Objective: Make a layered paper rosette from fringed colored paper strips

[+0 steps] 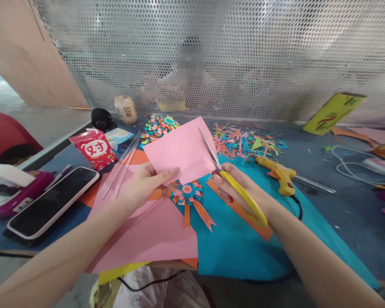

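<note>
My left hand pinches the lower left part of a pink sheet of paper, thumb on top, holding it above the table. In my right hand is a pair of scissors with yellow handles. The blades reach over the right side of the pink sheet, with the tip pointing up and away; whether they are cutting into it I cannot tell. Below the sheet lies a paper rosette with orange ribbon tails, on larger pink paper and blue paper. An orange strip lies under my right hand.
Behind the sheet are paper scraps and a pile of colourful paper pieces. A yellow glue gun is at right, near a yellow tube. Clear glue sticks, a red packet and a phone lie left. A perforated metal panel stands behind.
</note>
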Motion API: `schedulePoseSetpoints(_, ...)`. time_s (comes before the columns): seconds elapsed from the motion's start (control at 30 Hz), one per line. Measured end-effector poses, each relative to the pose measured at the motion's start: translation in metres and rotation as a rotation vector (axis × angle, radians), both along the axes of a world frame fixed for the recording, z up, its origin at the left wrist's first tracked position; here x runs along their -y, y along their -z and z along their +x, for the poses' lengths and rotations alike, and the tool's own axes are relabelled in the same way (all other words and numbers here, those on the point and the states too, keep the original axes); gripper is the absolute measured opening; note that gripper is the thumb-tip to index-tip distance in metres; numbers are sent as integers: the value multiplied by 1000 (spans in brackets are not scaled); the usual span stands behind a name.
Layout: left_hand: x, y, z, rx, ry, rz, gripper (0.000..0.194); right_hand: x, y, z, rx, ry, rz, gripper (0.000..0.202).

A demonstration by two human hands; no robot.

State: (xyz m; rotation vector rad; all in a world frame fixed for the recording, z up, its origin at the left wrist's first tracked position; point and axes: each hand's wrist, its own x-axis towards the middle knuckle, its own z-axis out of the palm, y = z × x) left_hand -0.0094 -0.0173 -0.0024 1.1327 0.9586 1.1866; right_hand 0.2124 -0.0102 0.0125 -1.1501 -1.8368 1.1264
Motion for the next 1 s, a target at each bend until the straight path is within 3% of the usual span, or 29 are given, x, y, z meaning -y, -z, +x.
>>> schedulePoseSetpoints(0.23,0,1,0,-145,-93,102,30,0,0,0,-64,-18,-78,50)
schedulePoseSetpoints(1.0,6,-2,1,-329,-113,142,33,-1,6,0,-1,10,-24,43)
